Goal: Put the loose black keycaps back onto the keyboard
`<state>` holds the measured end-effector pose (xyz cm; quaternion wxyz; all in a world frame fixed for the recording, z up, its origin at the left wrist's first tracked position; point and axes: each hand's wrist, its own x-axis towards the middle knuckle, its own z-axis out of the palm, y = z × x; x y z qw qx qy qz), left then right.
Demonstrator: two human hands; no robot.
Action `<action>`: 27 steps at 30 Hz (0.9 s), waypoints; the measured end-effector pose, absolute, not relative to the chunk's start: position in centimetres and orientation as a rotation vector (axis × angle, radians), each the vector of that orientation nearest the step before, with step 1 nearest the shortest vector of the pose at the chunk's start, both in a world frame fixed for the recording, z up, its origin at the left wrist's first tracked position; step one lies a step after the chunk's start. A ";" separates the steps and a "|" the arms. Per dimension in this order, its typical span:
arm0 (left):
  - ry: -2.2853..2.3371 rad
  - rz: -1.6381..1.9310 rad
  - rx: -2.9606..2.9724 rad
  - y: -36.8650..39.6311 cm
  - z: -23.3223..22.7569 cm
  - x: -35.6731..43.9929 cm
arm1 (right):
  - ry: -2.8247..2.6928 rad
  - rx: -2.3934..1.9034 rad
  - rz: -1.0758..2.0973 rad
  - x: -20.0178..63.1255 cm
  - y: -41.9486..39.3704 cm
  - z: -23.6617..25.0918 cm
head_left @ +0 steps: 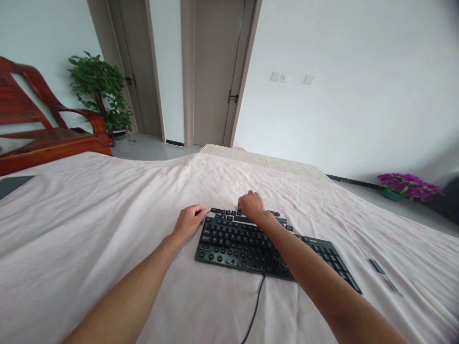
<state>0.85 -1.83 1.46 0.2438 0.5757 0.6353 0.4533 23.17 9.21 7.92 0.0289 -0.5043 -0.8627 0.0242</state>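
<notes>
- Your two bare forearms reached in from the bottom edge over a pale pink floral sheet (107,215) that covered the table.
- A black cable (255,306) ran toward you from the near edge of a black keyboard (244,243), which lay flat on the sheet, angled slightly, its right end nearer to you.
- Many caps were off the keyboard's near rows, leaving round sockets; loose keycaps (225,211) sat in a line just beyond its far edge.
- Your left hand (188,220) rested at the keyboard's far left corner, fingers curled in, touching the edge; whether it gripped anything could not be told.
- Your right hand (253,205) sat curled at the far edge among the loose keycaps; its hold was hidden.
- A small dark tool (377,266) lay on the sheet, well to the right.
- Beyond stood a red wooden chair (46,134), a green potted plant (98,91), two doors (211,71) and purple flowers (409,185).
</notes>
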 end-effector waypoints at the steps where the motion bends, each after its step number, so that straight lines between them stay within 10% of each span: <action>1: 1.736 1.240 1.570 -1.9 1.5 0.9 | -2.629 -1.542 0.113 23.3 9.2 8.0; 7: 1.552 1.461 1.564 -2.4 2.6 1.6 | -2.295 -1.471 0.523 23.0 7.8 8.6; 14: 1.250 1.714 1.768 -3.9 5.5 4.4 | -1.234 -0.897 1.929 21.4 3.1 8.6; 27: 1.358 1.754 2.037 -5.0 7.2 4.9 | -0.889 -0.812 2.238 21.1 -0.1 8.1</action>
